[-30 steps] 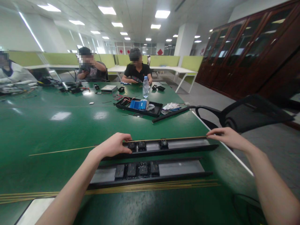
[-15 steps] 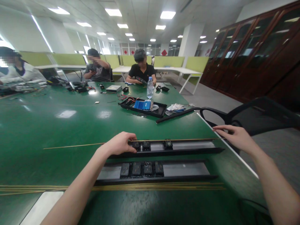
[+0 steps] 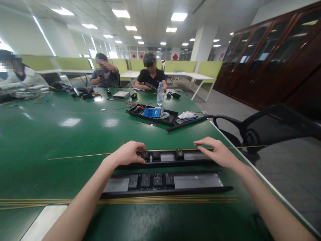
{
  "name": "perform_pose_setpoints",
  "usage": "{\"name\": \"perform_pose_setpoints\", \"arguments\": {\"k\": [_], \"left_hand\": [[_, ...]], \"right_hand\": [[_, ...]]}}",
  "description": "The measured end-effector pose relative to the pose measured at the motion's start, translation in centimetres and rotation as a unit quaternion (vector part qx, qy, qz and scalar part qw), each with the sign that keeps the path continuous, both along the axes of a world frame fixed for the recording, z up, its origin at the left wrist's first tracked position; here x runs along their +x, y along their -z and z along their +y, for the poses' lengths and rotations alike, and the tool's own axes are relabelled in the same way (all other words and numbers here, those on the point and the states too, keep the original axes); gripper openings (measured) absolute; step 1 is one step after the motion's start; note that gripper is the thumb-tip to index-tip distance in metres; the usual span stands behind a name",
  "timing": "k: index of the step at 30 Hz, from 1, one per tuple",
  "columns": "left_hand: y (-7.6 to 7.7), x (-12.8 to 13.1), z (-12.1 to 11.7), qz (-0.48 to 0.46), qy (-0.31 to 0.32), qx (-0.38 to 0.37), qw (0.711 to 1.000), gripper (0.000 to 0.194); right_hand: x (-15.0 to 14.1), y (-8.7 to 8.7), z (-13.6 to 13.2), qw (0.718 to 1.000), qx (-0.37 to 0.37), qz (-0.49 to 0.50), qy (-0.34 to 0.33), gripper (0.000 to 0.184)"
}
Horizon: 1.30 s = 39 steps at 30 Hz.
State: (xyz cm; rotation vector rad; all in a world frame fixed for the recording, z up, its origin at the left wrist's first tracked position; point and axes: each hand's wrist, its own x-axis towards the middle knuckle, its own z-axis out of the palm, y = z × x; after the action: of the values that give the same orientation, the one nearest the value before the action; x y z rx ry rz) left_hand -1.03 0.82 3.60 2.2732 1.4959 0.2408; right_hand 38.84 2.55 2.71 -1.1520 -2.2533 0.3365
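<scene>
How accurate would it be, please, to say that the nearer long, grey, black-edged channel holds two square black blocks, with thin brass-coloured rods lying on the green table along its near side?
The count is wrong: the head view shows four black blocks, not two, in the nearer channel. The brass-coloured rods do lie on the green table along its near side.

Both forearms reached in from the lower corners; the left hand [image 3: 129, 153] curled at centre, the right hand [image 3: 217, 152] hovered right of centre, fingers [image 3: 202, 142] parted.
</scene>
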Motion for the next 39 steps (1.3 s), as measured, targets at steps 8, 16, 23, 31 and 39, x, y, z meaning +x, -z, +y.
{"name": "perform_pose_setpoints", "arguments": {"k": [8, 16, 23, 31, 39], "left_hand": [[-0.6, 0.4, -0.3, 0.011, -0.005, 0.0, 1.0, 0.038], [-0.9, 0.5, -0.4, -0.011, 0.009, -0.013, 1.0, 0.036], [-0.9, 0.6, -0.5, -0.012, -0.001, -0.023, 1.0, 0.036], [-0.5, 0.4, -0.2, -0.012, 0.017, -0.009, 1.0, 0.036], [-0.5, 0.4, -0.2, -0.018, 0.013, -0.012, 1.0, 0.036]], "right_hand": [[-3.4, 2.1, -0.8, 0.998, 0.064, -0.004, -0.024, 0.019], [-4.4, 3.9, -0.9, 0.996, 0.074, 0.038, -0.008, 0.02], [-4.7, 3.9, -1.1, 0.996, 0.077, 0.038, -0.012, 0.02], [-4.5, 4.1, -0.9, 0.997, 0.068, 0.03, -0.008, 0.019], [-4.5, 4.2, -1.0, 0.997, 0.071, 0.022, 0.0, 0.02]]}}
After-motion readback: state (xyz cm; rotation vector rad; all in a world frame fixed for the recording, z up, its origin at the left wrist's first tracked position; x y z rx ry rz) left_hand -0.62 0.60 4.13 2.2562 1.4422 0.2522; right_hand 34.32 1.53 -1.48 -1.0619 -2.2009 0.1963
